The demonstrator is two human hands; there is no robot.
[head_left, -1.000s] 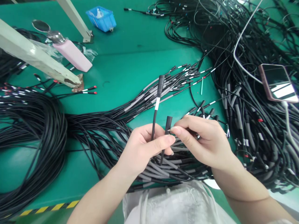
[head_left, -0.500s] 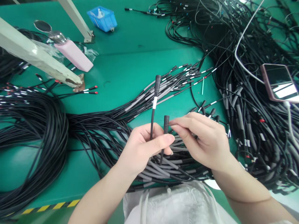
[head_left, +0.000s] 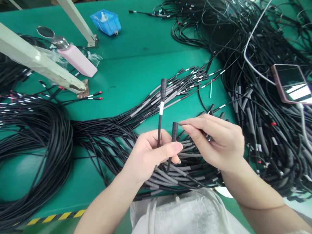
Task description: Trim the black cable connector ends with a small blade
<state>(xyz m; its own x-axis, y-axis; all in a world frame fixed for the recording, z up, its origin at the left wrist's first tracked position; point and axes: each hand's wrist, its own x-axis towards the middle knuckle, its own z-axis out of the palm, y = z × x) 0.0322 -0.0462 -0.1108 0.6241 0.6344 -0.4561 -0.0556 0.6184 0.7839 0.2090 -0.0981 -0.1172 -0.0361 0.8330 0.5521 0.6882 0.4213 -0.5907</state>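
- Mid-frame, the left hand (head_left: 151,156) pinches two black cables (head_left: 159,126); can't tell if the right hand (head_left: 216,139) holds anything.
- Cables look light, bendy; best grab stiffer plugs (head_left: 175,131).

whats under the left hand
Black cables and gray ribbed sleeves show past the edges of the left hand, which grips two cable ends; whatever lies directly beneath the hand is covered.

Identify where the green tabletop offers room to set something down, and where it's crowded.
Bare green tabletop spreads between the pink bottle, blue bin, big cable heap and fanned cable ends. Crowded: that heap, the looped coil, and the grey-sleeved cables below the left hand.
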